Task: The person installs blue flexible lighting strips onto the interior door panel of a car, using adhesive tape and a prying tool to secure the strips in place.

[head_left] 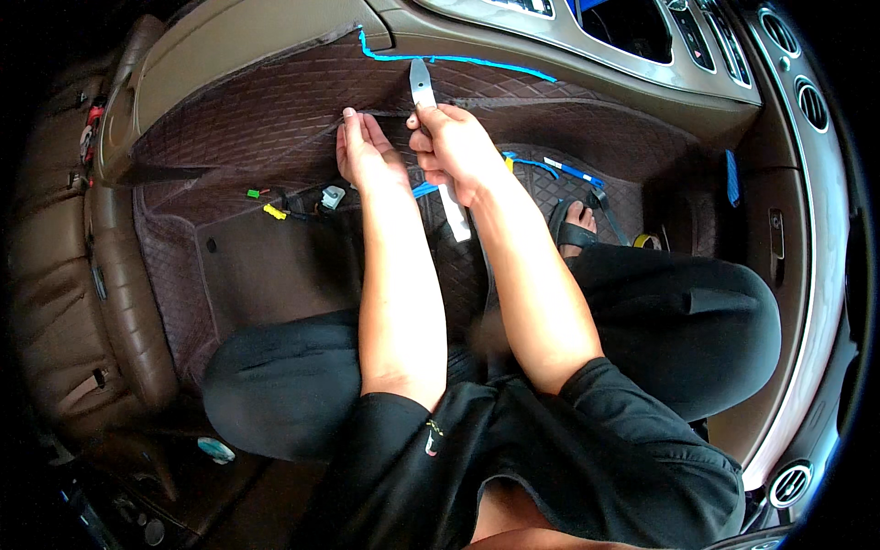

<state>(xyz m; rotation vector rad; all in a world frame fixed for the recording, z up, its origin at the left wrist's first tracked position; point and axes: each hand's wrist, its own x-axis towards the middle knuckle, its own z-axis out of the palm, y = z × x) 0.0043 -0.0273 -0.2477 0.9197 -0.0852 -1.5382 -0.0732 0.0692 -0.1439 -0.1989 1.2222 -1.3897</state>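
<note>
While a metal tool [423,92] is held, the footwell [284,261] contains connectors [333,196].

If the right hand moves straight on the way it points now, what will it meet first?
Probably the blue strip, with the held metal tool leading; exact depth is unclear.
</note>
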